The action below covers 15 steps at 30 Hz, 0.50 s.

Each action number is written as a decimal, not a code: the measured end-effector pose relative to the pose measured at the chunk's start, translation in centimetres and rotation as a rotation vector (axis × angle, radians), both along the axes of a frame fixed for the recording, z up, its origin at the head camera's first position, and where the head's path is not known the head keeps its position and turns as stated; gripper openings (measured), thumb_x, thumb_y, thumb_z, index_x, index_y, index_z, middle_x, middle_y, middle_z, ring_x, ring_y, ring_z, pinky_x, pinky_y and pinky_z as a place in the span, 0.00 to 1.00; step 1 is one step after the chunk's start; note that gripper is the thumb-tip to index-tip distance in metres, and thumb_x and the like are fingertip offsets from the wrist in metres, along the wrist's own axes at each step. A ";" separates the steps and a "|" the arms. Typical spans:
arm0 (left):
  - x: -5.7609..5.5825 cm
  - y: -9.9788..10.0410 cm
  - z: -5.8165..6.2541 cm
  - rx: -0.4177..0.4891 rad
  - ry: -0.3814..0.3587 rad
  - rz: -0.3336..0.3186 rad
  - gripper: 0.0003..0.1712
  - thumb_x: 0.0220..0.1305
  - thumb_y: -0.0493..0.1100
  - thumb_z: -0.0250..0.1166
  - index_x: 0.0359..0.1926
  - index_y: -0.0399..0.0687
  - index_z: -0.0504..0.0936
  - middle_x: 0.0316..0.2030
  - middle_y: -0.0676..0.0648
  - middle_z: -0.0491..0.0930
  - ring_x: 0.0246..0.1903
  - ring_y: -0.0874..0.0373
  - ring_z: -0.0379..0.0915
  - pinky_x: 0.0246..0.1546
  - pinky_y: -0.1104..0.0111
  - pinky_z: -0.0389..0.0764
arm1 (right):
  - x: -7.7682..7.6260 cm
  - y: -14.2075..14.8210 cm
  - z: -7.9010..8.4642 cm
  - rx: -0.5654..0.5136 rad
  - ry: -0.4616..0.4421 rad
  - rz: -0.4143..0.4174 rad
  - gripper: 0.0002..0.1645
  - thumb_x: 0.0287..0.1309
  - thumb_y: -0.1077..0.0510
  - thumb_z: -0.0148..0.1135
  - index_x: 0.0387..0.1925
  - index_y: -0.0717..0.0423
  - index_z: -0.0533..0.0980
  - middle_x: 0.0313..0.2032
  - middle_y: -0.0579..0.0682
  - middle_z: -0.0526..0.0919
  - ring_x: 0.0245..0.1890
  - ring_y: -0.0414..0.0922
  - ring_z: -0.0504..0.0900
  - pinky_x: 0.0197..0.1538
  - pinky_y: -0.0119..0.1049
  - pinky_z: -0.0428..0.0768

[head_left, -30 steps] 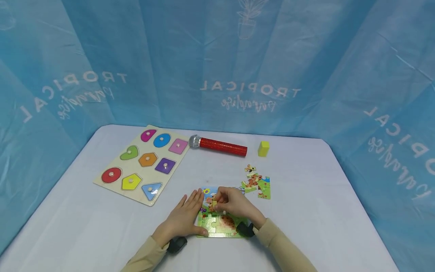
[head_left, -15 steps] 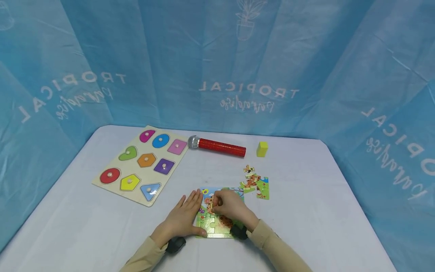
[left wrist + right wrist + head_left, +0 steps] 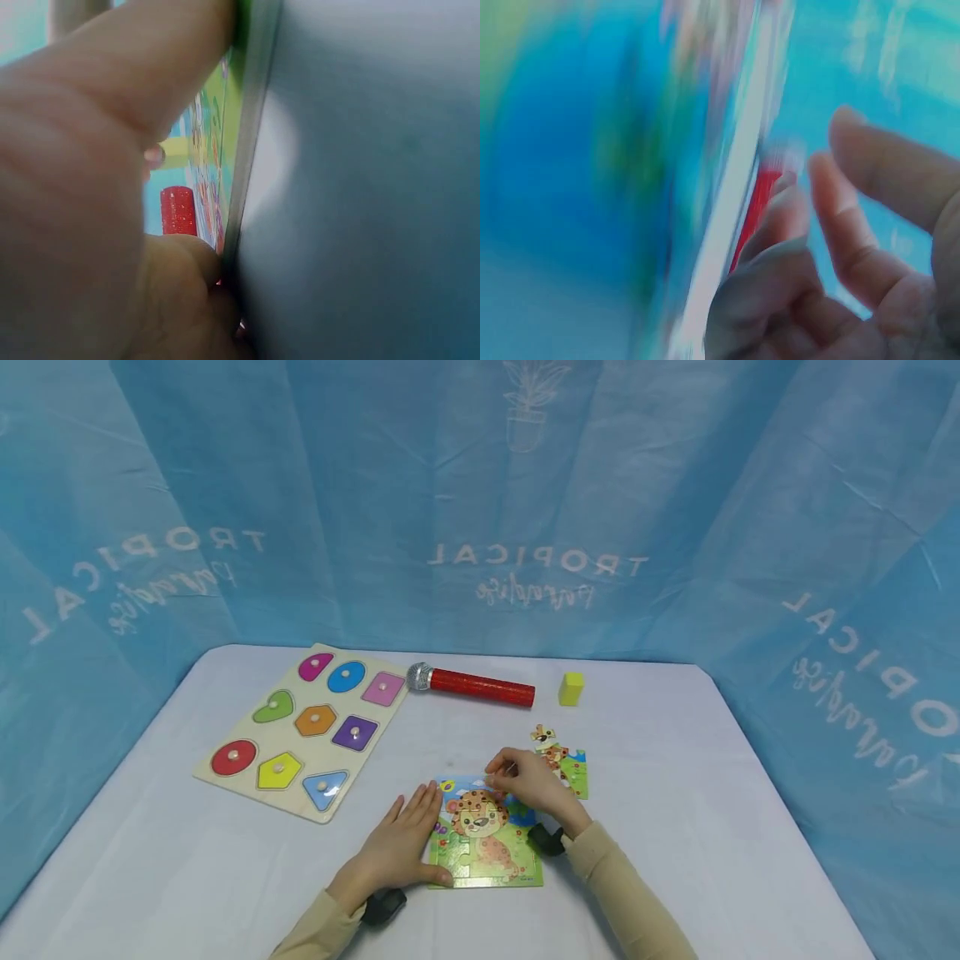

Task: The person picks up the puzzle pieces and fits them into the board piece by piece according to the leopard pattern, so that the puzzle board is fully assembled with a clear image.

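Observation:
In the head view, my left hand point(image 3: 401, 843) lies flat along the left side of a leopard jigsaw puzzle point(image 3: 491, 853), thumb over its lower left corner. The left wrist view shows the puzzle's thin edge point(image 3: 251, 127) close beside the thumb and fingers. Above the puzzle's upper right part is my right hand point(image 3: 531, 783), its fingers loosely bent. Thumb and fingers stand apart in the right wrist view with nothing between them. The leopard's spotted face and body show in the frame. Past the right hand lie several loose jigsaw pieces point(image 3: 577, 768), partly hidden by it.
A wooden shape board point(image 3: 277, 735) with knobbed coloured shapes lies on the left. Behind the puzzle are a red toy microphone point(image 3: 480, 687) and a yellow block point(image 3: 571, 689). A blue printed curtain point(image 3: 360, 485) surrounds the white table point(image 3: 675, 760).
My right hand has let go of a jigsaw piece on the puzzle and moved up and right, uncovering the leopard's face. My left hand has stayed at the puzzle's left side.

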State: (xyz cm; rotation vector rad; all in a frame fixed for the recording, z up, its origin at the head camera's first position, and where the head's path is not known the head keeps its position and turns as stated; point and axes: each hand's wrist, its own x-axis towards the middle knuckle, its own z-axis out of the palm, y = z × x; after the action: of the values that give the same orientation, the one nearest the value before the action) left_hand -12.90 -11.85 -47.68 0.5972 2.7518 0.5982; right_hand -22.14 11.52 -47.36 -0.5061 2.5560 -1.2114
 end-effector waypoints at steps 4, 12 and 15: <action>0.0 -0.4 -0.2 -0.007 0.013 0.008 0.70 0.42 0.67 0.73 0.73 0.30 0.50 0.75 0.34 0.45 0.76 0.40 0.39 0.74 0.44 0.44 | -2.4 2.5 -0.1 0.138 0.158 -0.182 0.15 0.55 0.60 0.69 0.46 0.54 0.81 0.50 0.54 0.81 0.48 0.50 0.78 0.50 0.43 0.79; 0.0 -0.3 -0.4 0.016 0.030 -0.031 0.69 0.43 0.67 0.72 0.73 0.29 0.50 0.75 0.32 0.46 0.75 0.37 0.40 0.73 0.42 0.46 | -4.4 6.1 -0.6 0.306 0.191 -0.080 0.29 0.58 0.61 0.66 0.62 0.58 0.72 0.65 0.62 0.70 0.65 0.62 0.66 0.67 0.57 0.66; -0.1 -0.2 -0.4 0.014 0.033 -0.026 0.69 0.43 0.68 0.72 0.73 0.29 0.50 0.75 0.32 0.46 0.75 0.38 0.40 0.73 0.42 0.45 | -4.5 6.1 -0.5 0.317 0.185 -0.112 0.29 0.58 0.61 0.66 0.62 0.56 0.73 0.60 0.61 0.73 0.61 0.61 0.68 0.63 0.55 0.70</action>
State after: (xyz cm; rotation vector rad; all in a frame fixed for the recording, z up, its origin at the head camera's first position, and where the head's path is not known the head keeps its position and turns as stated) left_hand -12.96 -12.08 -48.04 0.6503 2.7686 0.6069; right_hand -26.61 17.67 -47.87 -0.4237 2.8952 -0.7976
